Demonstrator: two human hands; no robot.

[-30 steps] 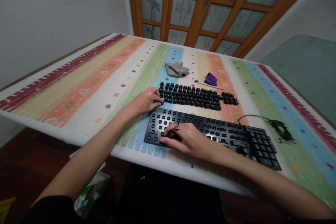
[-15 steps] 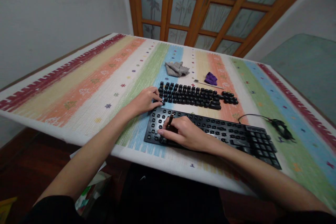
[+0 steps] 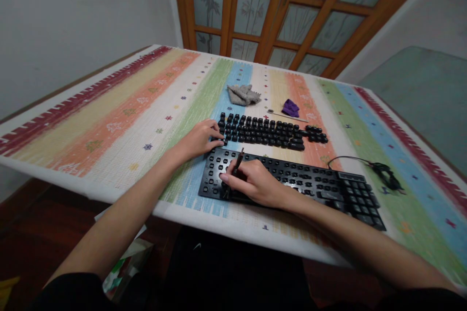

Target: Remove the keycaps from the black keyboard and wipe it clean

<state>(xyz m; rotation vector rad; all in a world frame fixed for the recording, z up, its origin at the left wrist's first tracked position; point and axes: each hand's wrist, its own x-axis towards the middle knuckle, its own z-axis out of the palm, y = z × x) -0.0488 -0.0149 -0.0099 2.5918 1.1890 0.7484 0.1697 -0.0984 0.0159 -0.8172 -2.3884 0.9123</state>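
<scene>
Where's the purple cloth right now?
In the head view, the purple cloth is on the striped tablecloth, a little right of centre, beside the thin stick and beyond the loose black keycaps.

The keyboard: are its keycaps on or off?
Mostly off: the keyboard shows bare key positions, with loose keycaps behind it; the number pad is capped.

From the left hand (image 3: 200, 139), bare tablecloth (image 3: 109, 131) leaves free passage at nine o'clock. Loose keycaps (image 3: 260, 131) block three o'clock; the keyboard (image 3: 301, 177) bars four.

Striped tablecloth (image 3: 127, 155), pale wall (image 3: 87, 9), glazed doors (image 3: 277, 9)
</scene>
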